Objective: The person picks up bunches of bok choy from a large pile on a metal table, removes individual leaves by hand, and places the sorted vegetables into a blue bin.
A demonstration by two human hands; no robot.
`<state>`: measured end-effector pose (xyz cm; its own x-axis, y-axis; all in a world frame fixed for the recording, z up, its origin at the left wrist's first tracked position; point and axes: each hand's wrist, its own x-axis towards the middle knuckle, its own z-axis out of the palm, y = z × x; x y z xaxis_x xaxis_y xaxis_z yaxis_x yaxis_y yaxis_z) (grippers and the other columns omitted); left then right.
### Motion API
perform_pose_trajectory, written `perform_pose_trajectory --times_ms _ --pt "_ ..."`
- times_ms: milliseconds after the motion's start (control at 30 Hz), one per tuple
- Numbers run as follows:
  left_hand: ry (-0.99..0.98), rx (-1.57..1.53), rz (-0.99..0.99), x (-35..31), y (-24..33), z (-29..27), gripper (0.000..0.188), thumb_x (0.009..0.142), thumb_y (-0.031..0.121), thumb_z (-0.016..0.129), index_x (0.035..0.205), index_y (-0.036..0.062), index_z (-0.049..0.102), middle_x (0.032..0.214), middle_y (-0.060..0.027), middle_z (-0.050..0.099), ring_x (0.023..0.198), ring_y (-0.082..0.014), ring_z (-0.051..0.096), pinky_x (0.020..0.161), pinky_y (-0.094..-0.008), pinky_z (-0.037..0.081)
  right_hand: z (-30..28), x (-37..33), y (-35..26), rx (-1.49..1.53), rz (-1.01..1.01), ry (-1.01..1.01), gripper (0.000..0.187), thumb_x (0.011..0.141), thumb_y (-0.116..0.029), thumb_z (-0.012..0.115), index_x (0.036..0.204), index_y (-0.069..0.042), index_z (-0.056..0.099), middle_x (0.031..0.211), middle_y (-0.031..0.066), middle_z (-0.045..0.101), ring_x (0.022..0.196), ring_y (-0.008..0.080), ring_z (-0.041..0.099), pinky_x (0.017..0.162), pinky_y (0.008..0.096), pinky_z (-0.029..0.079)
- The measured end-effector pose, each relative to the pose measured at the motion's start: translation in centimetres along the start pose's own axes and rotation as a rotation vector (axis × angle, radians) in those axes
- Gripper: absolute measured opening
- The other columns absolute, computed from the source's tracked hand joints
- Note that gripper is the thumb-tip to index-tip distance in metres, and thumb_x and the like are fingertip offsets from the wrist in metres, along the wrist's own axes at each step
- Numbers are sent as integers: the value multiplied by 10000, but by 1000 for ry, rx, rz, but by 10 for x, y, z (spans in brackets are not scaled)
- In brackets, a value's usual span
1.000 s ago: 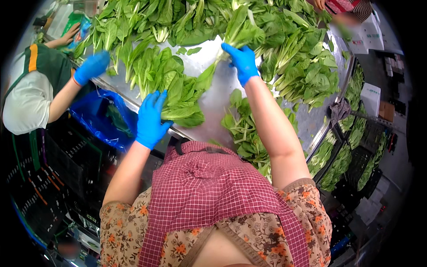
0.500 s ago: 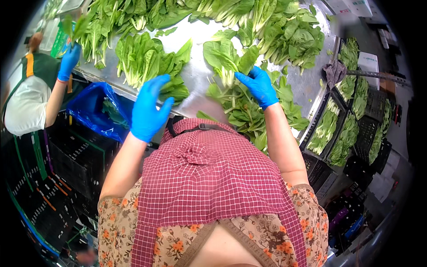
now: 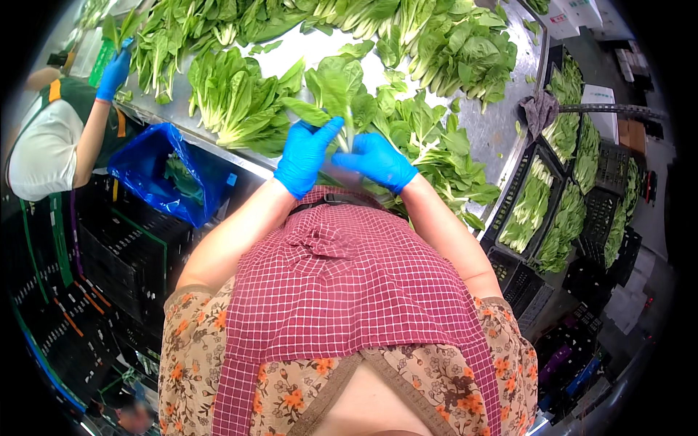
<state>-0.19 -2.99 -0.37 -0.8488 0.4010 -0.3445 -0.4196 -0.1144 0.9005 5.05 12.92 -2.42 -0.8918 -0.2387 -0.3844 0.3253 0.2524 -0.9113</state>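
Note:
My left hand [image 3: 304,158], in a blue glove, is closed round the stalks of a small leafy green plant [image 3: 336,93] held upright above the table's front edge. My right hand [image 3: 379,161], also in a blue glove, is closed at the lower end of the same pale stalks; its fingertips are a little blurred. Left of my hands lies a bunch of leafy greens [image 3: 233,98], stalks toward me. To the right, loose leafy greens [image 3: 429,138] spread along the near side of the metal table [image 3: 502,138].
More leafy greens [image 3: 465,54] line the table's far side. At left, a blue plastic bag [image 3: 207,178] hangs open beside a co-worker's gloved hand [image 3: 115,73] holding leaves. Black crates [image 3: 502,218] with greens stand at right. A grey cloth [image 3: 538,112] hangs at the table's corner.
My left hand has moved right and my right hand left, so they meet at the plant. The plant has been lifted off the table, and the left hand has closed on it.

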Motion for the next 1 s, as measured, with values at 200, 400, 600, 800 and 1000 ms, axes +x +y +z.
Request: perform_pose_trajectory --times_ms 200,400,600,800,1000 --pt "120 -356 -30 -2 -3 -7 300 898 106 519 1162 -35 499 1024 -126 600 948 -238 600 810 -357 501 2 2 -23 -422 -80 34 315 816 -368 568 812 -61 635 737 165 621 659 335 594 594 418 450" --pt "224 -494 -21 19 2 -46 298 938 213 462 1165 20 478 919 -98 573 764 -213 579 784 -424 494 1 10 -1 -839 68 -81 329 796 -386 556 814 -68 640 783 183 624 746 360 607 662 447 475" --pt "177 -231 -194 40 -21 -50 314 836 213 620 1073 31 523 910 -58 584 671 -114 550 665 -312 466 9 55 -7 -646 197 201 394 777 -431 556 856 -58 656 834 198 638 787 347 624 692 441 490" --pt "269 223 118 74 -54 -39 475 706 44 689 1142 -14 510 1013 -109 623 894 -240 599 788 -321 480 12 67 -4 -702 295 153 394 770 -439 553 799 -66 675 832 201 641 804 348 626 717 443 493" --pt "242 307 -126 82 -50 -42 383 725 33 667 1085 -19 547 977 -120 636 825 -223 619 719 -313 495 7 44 18 -667 126 90 387 748 -453 599 820 -77 658 772 163 645 718 337 625 660 427 495"
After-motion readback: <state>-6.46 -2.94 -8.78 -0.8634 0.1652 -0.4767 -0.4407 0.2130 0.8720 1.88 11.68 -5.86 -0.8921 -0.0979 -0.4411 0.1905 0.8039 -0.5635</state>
